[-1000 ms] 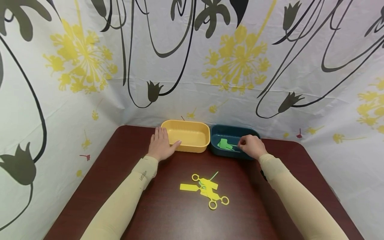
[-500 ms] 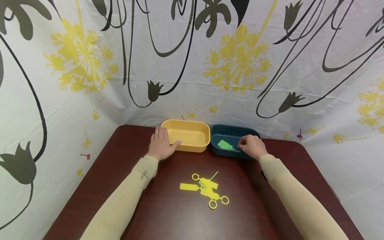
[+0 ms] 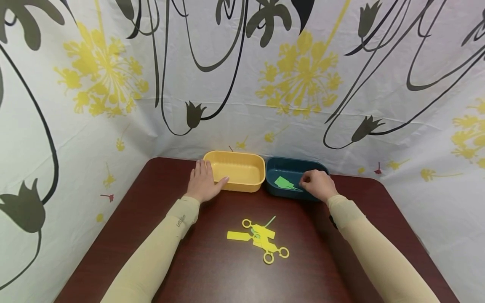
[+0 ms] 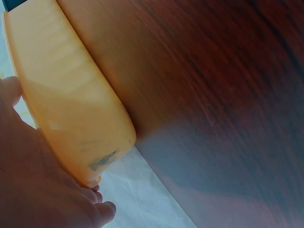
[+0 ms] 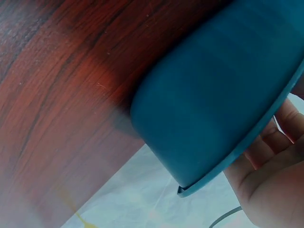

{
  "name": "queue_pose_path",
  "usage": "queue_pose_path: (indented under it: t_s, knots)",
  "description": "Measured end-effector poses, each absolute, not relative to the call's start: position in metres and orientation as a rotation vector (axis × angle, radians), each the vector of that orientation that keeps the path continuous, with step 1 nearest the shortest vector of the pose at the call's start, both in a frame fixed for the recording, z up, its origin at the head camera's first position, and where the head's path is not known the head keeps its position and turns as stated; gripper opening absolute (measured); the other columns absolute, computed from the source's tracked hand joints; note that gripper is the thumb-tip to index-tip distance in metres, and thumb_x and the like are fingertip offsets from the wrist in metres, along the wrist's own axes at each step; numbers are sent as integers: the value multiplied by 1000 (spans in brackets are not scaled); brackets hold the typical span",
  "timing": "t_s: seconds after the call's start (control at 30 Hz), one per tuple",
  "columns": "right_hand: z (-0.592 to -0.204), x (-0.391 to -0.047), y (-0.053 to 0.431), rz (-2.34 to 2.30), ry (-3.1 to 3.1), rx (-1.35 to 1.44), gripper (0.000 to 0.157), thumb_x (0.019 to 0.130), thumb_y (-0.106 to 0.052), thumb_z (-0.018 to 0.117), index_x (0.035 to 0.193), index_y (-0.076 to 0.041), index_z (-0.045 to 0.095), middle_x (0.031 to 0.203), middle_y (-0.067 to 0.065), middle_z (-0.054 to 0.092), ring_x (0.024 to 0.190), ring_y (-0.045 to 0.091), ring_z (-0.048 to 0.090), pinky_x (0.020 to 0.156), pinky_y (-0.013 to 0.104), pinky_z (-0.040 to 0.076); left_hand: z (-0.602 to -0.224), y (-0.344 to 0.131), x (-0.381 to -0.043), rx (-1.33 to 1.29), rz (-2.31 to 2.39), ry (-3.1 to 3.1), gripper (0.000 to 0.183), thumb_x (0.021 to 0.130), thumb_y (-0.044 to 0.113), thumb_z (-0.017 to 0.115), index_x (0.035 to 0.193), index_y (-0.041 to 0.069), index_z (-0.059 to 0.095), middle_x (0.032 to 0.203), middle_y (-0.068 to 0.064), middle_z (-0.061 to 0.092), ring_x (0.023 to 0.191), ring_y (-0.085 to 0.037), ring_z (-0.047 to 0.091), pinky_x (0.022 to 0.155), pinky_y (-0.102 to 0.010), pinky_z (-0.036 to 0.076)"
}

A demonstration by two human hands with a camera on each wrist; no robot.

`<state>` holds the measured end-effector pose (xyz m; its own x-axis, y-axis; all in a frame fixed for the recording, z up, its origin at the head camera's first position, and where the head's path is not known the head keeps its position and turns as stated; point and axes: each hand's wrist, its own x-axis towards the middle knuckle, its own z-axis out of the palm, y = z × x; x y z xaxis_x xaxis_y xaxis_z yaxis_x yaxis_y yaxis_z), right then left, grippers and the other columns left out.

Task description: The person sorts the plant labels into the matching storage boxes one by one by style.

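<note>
At the near left corner of the yellow bin (image 3: 242, 187), my left hand (image 3: 202, 185) rests on the rim with its fingers extended and thumb spread along the front edge. My right hand (image 3: 320, 185) hovers over the right end of the dark blue bin (image 3: 278, 192), fingers bent inward with nothing visible between them. In the blue bin lie flat green plant labels (image 3: 284, 182) with thin stems pointing toward that hand. Nearer on the table, several flat yellow tags (image 3: 239, 236) with ring ends are heaped over a green label, whose pointed stem (image 3: 270, 221) sticks out.
Both bins stand side by side at the far edge of the dark reddish-brown table (image 3: 212, 273). Behind and beside it hangs a white patterned cloth (image 3: 227, 84). The yellow bin's outer wall (image 4: 80, 80) bears a dark smudge.
The green label by the right hand has dropped flat onto the others in the blue bin, and the right fingers have let it go. The left hand and the yellow tags have stayed put.
</note>
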<state>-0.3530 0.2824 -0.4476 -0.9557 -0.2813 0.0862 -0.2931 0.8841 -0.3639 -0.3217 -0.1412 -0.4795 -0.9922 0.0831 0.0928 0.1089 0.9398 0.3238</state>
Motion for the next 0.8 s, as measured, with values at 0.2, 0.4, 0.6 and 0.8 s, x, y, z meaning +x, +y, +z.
queue_pose_path:
  t_s: [0.2, 0.4, 0.6, 0.8]
  knots:
    - [-443, -351, 279, 597, -2997, 475, 11, 95, -23, 70, 100, -15, 76, 92, 1, 71, 78, 20, 63, 71, 45, 54, -477, -141, -319, -165, -523, -2991, 107, 95, 74, 38, 157, -8, 12, 163, -29, 9, 152, -42, 2, 119, -56, 12]
    - [-440, -350, 277, 595, -2986, 479, 11, 95, -25, 70, 101, -18, 75, 92, 1, 71, 78, 19, 64, 70, 45, 54, -477, -141, -318, -173, -531, -2987, 106, 95, 72, 40, 157, -10, 12, 163, -30, 7, 151, -44, 4, 119, -59, 11]
    - [-436, -346, 275, 612, -2977, 498, 16, 96, -26, 69, 106, -15, 76, 93, 0, 71, 79, 18, 64, 71, 45, 54, -478, -141, -320, -172, -536, -2982, 105, 95, 72, 40, 157, -9, 12, 163, -30, 8, 151, -44, 4, 119, -59, 11]
    - [-432, -340, 271, 625, -2953, 532, 16, 96, -25, 70, 108, -16, 75, 95, 1, 71, 82, 20, 65, 73, 46, 54, -476, -141, -319, -168, -536, -2982, 106, 95, 73, 39, 157, -9, 12, 163, -30, 9, 151, -44, 4, 119, -58, 12]
